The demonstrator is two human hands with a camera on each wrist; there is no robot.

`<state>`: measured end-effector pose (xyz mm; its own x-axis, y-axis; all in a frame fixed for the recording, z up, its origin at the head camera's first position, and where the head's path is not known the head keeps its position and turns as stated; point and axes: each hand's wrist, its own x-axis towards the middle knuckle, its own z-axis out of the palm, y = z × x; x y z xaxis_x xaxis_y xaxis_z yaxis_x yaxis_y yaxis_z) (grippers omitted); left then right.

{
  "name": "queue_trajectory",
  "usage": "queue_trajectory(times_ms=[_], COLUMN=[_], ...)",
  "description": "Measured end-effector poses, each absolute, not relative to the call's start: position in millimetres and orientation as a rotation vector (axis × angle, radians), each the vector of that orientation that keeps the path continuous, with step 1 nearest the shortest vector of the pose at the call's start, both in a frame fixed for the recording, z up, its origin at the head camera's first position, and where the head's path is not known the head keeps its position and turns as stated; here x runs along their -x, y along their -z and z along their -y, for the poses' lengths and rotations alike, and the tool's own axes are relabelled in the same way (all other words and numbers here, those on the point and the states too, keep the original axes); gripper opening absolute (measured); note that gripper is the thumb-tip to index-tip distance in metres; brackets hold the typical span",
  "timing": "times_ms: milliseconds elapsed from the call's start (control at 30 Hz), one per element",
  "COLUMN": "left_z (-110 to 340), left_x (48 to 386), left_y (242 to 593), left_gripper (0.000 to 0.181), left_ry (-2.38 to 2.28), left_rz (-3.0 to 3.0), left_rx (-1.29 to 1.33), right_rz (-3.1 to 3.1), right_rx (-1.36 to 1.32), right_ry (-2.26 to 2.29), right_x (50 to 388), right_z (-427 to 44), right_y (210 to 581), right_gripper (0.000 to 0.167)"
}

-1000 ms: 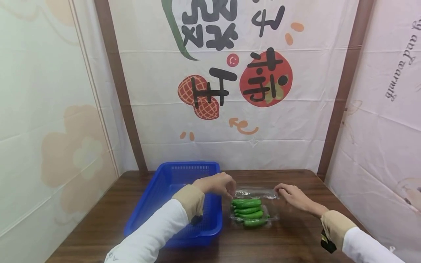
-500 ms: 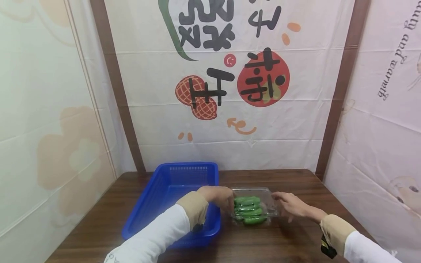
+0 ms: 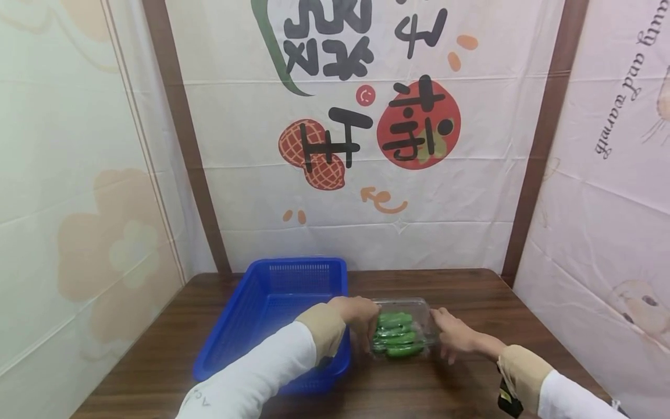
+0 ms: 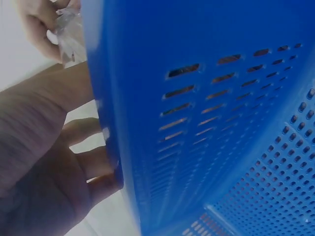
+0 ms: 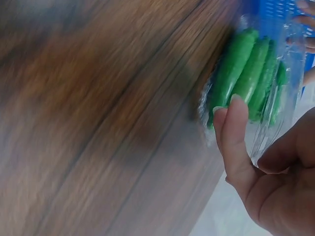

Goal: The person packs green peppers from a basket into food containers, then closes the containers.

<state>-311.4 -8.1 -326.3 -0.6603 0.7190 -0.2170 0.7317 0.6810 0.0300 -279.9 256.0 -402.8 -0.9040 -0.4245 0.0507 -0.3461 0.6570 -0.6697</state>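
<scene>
A clear plastic clamshell box [image 3: 421,319] sits on the table, its lid down over several long green vegetables [image 3: 396,336]. At the box's left side my left hand [image 3: 361,317] holds its edge. In the left wrist view the blue basket covers the fingertips of that left hand [image 4: 54,152]. My right hand [image 3: 456,336] grips the opposite side. The right wrist view has the right hand [image 5: 275,182] with its thumb on the near edge of the clear box [image 5: 294,59] and two fingers beside the vegetables [image 5: 236,64].
A blue perforated basket [image 3: 230,317] stands on the brown wooden table [image 3: 471,384], close to the left of the box. Part of my left forearm is over it. Printed cloth [image 3: 251,233] hangs behind and on both sides.
The lid, raised a second ago, has come down over the vegetables. Both hands have moved lower and closer in along the box's sides.
</scene>
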Motion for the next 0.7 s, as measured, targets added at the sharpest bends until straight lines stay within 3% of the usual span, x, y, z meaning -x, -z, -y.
queue_trajectory(times_ms=[333,700], left_z=[0.1,-9.9], left_x=[310.8,313.8], left_y=[329.8,341.0], left_gripper=[0.032,0.035], left_ry=[0.2,0.561], left_rz=[-2.762,-2.788], left_rx=[-1.116,-1.32], right_rz=[-2.591,-2.708], right_rx=[0.662,0.542], right_ry=[1.195,1.245], right_x=[279.3,276.8], right_z=[-258.1,-245.3], right_y=[400.2,408.1], right_gripper=[0.069,0.071])
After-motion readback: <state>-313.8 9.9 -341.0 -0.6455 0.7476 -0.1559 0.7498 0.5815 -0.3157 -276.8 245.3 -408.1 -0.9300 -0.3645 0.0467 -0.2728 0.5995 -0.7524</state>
